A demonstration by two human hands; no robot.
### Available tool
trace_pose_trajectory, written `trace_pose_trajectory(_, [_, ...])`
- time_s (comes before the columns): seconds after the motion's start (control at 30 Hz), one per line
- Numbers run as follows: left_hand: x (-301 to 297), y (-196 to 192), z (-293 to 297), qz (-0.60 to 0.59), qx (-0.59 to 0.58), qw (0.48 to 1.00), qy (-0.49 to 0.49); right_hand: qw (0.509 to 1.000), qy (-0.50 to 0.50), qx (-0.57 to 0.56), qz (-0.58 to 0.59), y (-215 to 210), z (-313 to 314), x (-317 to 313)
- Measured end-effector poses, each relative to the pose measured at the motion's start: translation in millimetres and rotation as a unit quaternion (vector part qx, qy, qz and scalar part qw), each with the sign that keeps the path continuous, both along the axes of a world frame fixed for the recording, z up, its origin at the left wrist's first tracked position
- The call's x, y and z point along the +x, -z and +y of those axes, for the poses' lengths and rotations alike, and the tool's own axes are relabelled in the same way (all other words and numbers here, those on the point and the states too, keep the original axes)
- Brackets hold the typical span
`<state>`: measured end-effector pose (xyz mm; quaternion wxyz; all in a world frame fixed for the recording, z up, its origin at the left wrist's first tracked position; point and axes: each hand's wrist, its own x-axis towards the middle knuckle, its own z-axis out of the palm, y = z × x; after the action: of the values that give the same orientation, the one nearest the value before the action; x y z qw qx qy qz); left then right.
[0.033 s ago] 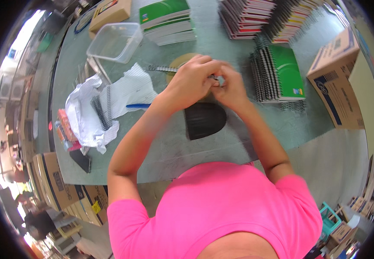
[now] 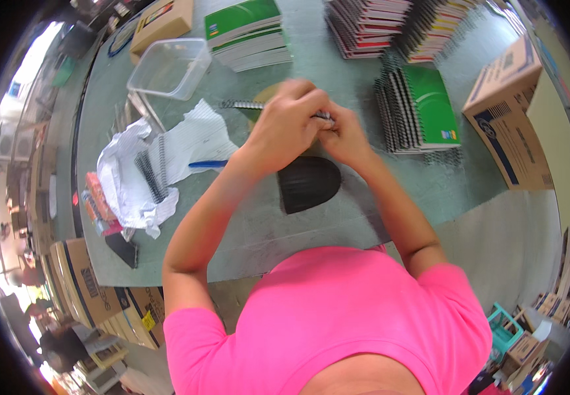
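Observation:
My left hand (image 2: pixel 286 122) is closed around a dark spiral binding coil (image 2: pixel 242 104), whose one end sticks out to its left. My right hand (image 2: pixel 344 138) meets it at the other end, thumb and fingers pinched on the short stretch of coil showing between the hands. Under them lies a yellowish round object (image 2: pixel 268 93), mostly hidden. Just below the hands a black rounded pad (image 2: pixel 309 184) rests on the table. Left of my forearm a blue pen (image 2: pixel 207 164) lies at the edge of a lined paper sheet (image 2: pixel 196 141).
Crumpled white paper (image 2: pixel 124 178) holds loose coils (image 2: pixel 150 174) at left. Behind it stands a clear plastic tub (image 2: pixel 170 69). Green notebooks are stacked at the back (image 2: pixel 245 33) and right (image 2: pixel 433 108); red-edged notebooks (image 2: pixel 367 29) sit far right, near an open cardboard box (image 2: pixel 505 122).
My right fingers have closed in more on the coil, and a pale bluish patch seen between them earlier is now hidden. The whole view has shifted slightly.

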<state>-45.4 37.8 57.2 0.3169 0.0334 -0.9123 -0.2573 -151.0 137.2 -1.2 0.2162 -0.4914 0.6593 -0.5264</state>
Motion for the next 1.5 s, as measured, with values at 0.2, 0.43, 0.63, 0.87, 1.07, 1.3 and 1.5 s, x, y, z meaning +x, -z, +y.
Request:
trace_pose_trajectory(0.2, [21, -38, -9, 0.161, -0.036, 0.977, -0.136, 0.947, 0.081, -0.124, 0.284, -105, 57, -28])
trace_pose_trajectory(0.43, [-1, -19, 18, 0.064, 0.261, 0.962, -0.042, 0.952, 0.094, -0.282, -0.068, -107, 115, -71])
trace_pose_trajectory(0.63, [-75, -54, 51, 0.214, 0.322, 0.911, 0.146, 0.948, 0.190, -0.228, -0.113, -97, 105, -99])
trace_pose_trajectory(0.87, [-92, 27, 83, 0.056, -0.066, 0.990, 0.107, 0.951, 0.192, -0.040, -0.239, -44, 134, -130])
trace_pose_trajectory(1.07, [-91, 33, 81, 0.043, 0.191, 0.981, 0.012, 0.969, 0.166, -0.028, -0.181, -50, 137, -124])
trace_pose_trajectory(1.3, [-91, 40, 71, 0.037, 0.114, 0.993, 0.012, 0.980, 0.182, 0.027, -0.074, -53, 136, -112])
trace_pose_trajectory(1.5, [-87, 4, -79, 0.067, -0.193, 0.962, -0.182, 0.937, 0.337, -0.057, 0.073, -86, 152, -96])
